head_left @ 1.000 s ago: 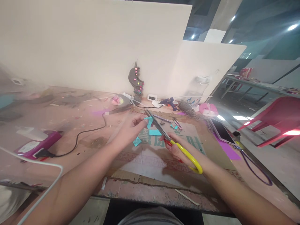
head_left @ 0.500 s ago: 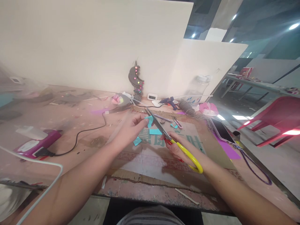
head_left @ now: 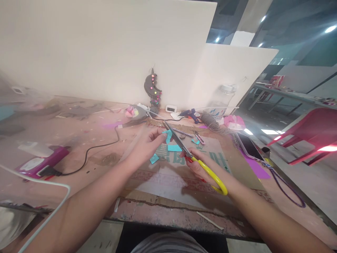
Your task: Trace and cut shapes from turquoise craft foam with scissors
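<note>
My left hand (head_left: 145,144) pinches a small teal foam piece (head_left: 167,135) above a flattened cardboard sheet (head_left: 168,179). Gripping the yellow-handled scissors (head_left: 196,162) is my right hand (head_left: 202,168), its fingers through the loops. The blades point up and left and meet the teal piece. More teal scraps (head_left: 174,148) lie on the cardboard just below the blades, and another teal scrap (head_left: 154,159) rests near my left wrist.
A purple device (head_left: 42,163) with a black cable sits at the left. At the back stand a dark moon ornament (head_left: 152,88), a blue glue gun (head_left: 190,114), a twine ball (head_left: 208,120) and a plastic jar (head_left: 223,100). A phone (head_left: 249,147) lies right; a red chair (head_left: 313,135) stands beyond.
Almost nothing has moved; both hands keep their hold, with only a slight shift of the view.
</note>
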Action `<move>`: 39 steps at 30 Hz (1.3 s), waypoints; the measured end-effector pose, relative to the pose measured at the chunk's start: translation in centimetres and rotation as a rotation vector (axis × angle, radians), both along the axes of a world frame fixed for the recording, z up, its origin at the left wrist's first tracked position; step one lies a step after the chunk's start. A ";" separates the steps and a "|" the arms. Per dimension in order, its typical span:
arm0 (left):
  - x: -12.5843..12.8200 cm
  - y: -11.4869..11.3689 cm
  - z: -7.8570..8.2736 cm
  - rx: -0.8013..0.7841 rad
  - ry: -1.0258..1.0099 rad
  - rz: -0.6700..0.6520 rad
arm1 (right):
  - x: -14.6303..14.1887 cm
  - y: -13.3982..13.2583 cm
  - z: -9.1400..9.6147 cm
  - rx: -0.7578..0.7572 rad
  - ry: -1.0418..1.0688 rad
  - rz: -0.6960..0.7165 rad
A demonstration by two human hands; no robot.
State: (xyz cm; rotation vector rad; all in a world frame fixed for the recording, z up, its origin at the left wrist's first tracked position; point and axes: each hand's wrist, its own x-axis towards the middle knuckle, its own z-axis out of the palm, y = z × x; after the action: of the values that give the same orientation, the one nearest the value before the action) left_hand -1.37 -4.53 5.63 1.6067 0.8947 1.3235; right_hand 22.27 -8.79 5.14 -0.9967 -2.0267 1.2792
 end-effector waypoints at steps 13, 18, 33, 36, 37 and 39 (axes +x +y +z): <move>0.0 0.1 0.1 0.007 0.002 -0.015 | -0.1 -0.2 0.3 -0.102 0.031 -0.014; -0.3 0.5 -0.3 0.004 0.000 -0.006 | -0.1 -0.3 0.4 -0.115 0.049 -0.031; -0.5 0.7 -0.3 -0.035 -0.062 0.001 | 0.1 0.4 -0.5 -0.103 0.038 0.021; -0.4 0.7 -0.5 -0.053 -0.033 -0.038 | -0.1 0.0 -0.1 -0.125 0.076 -0.025; -0.3 0.7 -0.6 -0.059 -0.022 -0.047 | -0.2 -0.1 0.0 -0.132 0.081 -0.037; -0.2 0.6 -0.6 -0.072 -0.012 -0.051 | -0.2 -0.2 0.0 -0.138 0.084 -0.042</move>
State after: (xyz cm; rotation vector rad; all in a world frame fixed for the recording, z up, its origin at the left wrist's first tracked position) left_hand -1.56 -3.95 5.03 1.5547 0.8789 1.2511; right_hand 22.07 -9.01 5.16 -1.0251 -1.8657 1.4302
